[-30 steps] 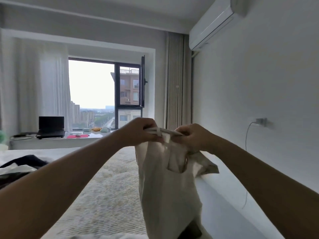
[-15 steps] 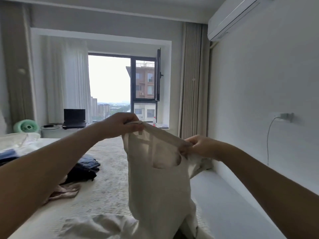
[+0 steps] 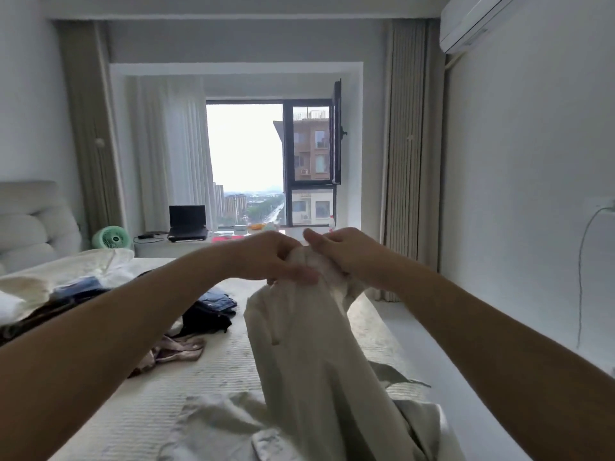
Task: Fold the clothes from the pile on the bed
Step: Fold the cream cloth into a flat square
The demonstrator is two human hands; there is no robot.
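A cream garment (image 3: pixel 299 354) hangs in front of me over the bed (image 3: pixel 219 367). My left hand (image 3: pixel 269 257) and my right hand (image 3: pixel 336 251) grip its bunched top edge side by side, almost touching. Its lower part trails onto the mattress near me. The pile of clothes (image 3: pixel 66 294) lies on the left side of the bed. A dark folded stack with jeans (image 3: pixel 209 311) and a pinkish garment (image 3: pixel 176 351) lie in the middle of the bed.
A white wall (image 3: pixel 532 194) runs along the right, with a cable hanging from a socket (image 3: pixel 595 207). A padded headboard (image 3: pixel 30 221) stands at the left. Beyond the bed, a window ledge holds a laptop (image 3: pixel 188 221) and a green fan (image 3: pixel 108 237).
My hands were apart holding the garment's top edge stretched; now they have come together with the cloth bunched between them. The view has swung left.
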